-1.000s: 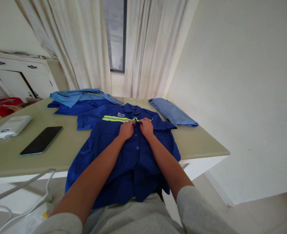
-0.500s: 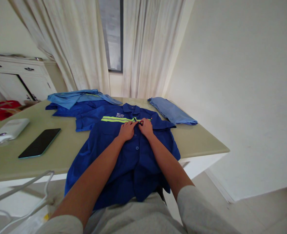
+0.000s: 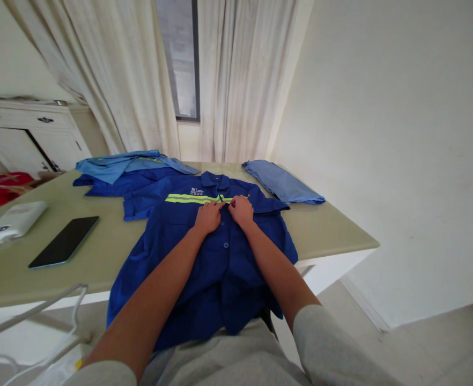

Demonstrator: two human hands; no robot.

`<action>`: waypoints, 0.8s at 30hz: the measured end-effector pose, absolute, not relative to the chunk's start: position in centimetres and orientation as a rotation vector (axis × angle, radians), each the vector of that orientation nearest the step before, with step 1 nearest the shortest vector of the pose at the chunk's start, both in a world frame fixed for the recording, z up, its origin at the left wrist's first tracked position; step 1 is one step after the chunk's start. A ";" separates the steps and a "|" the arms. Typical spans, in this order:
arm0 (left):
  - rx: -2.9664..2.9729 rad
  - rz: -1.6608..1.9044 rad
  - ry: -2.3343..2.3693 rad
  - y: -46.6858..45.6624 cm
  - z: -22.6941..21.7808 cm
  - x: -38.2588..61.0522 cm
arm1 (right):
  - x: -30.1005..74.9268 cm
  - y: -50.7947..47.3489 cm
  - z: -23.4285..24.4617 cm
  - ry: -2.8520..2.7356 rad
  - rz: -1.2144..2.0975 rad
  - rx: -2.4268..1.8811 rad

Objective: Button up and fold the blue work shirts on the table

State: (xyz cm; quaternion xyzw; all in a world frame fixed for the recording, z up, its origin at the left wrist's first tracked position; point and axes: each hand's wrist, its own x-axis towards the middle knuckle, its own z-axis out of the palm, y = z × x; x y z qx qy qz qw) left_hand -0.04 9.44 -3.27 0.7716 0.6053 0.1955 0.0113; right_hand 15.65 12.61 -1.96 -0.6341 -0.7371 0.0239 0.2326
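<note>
**A:** Head view. Where does everything sit?

**B:** The dark blue short-sleeved work shirt (image 3: 220,262) with a yellow-green stripe across the chest lies front up on the pale beige table (image 3: 337,236). Its hem hangs over the near table edge towards the person's lap.

**A:** And the hands?

**B:** Both are on the shirt's button line, just below the stripe. The left hand (image 3: 207,217) is curled narrow, its fingertips pinching the cloth. The right hand (image 3: 241,210) is touching it and does the same. I cannot tell whether a button is between the fingers.

**A:** What about edges and open room?

**B:** Right of the shirt, a bare strip of tabletop runs to the right edge and the corner, with floor and a white wall beyond. Behind the shirt on the right lies a folded light blue garment (image 3: 283,183), close to the sleeve. Behind it on the left is a heap of blue clothes (image 3: 127,171), which the shirt's sleeve overlaps. Left of the shirt there is clear tabletop, then a black phone (image 3: 64,249). A white power bank (image 3: 13,221) lies further left.

**A:** Has anything changed from half a second ago?

**B:** Very little. The hands stay at the same spot on the button line, the right hand's fingertips a touch higher. The shirt and the other things have not shifted.
</note>
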 end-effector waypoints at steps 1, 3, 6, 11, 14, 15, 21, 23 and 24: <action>2.410 0.603 1.893 9.5 -3.3 0.0 | 15.6 12.5 -2.0 -2.027 0.044 -1.733; 2.423 0.590 1.903 9.5 -3.2 0.0 | 15.6 12.4 -2.0 -2.034 0.023 -1.708; 2.453 0.586 1.908 9.4 -3.1 0.0 | 15.5 12.5 -2.2 -2.050 0.029 -1.654; 2.486 0.565 1.903 9.4 -3.2 -0.1 | 15.6 13.1 -2.8 -2.059 0.129 -1.651; 2.475 0.572 1.891 9.6 -3.4 -0.1 | 15.8 13.5 -2.9 -2.060 0.199 -1.667; 2.463 0.592 1.887 9.7 -3.4 -0.1 | 15.9 13.6 -2.8 -2.062 0.211 -1.665; 2.166 0.836 1.874 10.6 -3.8 -0.6 | 15.3 14.7 -2.8 -2.150 0.283 -1.420; 2.011 0.866 1.898 11.1 -3.6 -0.7 | 14.9 15.0 -2.8 -2.198 0.327 -1.344; 1.946 0.855 1.930 11.3 -3.4 -0.6 | 14.8 15.1 -2.8 -2.214 0.336 -1.335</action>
